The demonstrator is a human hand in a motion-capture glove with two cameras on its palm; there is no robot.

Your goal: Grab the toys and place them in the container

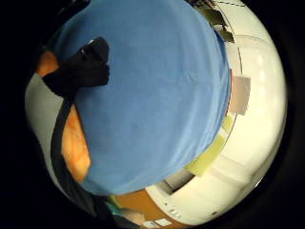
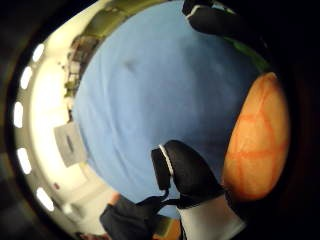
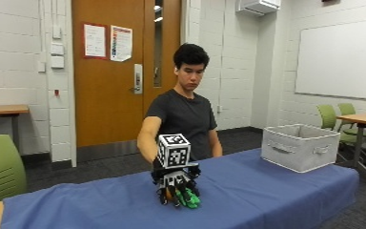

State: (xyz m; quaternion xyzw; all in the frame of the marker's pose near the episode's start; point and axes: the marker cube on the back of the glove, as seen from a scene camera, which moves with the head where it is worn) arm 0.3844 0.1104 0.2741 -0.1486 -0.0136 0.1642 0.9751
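Outside view: gloved right hand (image 3: 175, 187) grips green toy (image 3: 191, 198) on blue tablecloth (image 3: 265, 191); grey container (image 3: 300, 147) well apart.

A green toy (image 3: 191, 199) lay on the blue-covered table, near its front edge, partly hidden beneath the gloved fingers that reached down onto it; its shape could not be told. Touching it was an orange toy (image 2: 257, 137), rounded and marked with a lattice of darker orange lines, close against the palm, only a sliver of it showing from outside. The container (image 3: 299, 147), a pale grey fabric bin with a handle on its side, stood upright and open-topped, well apart from both toys.
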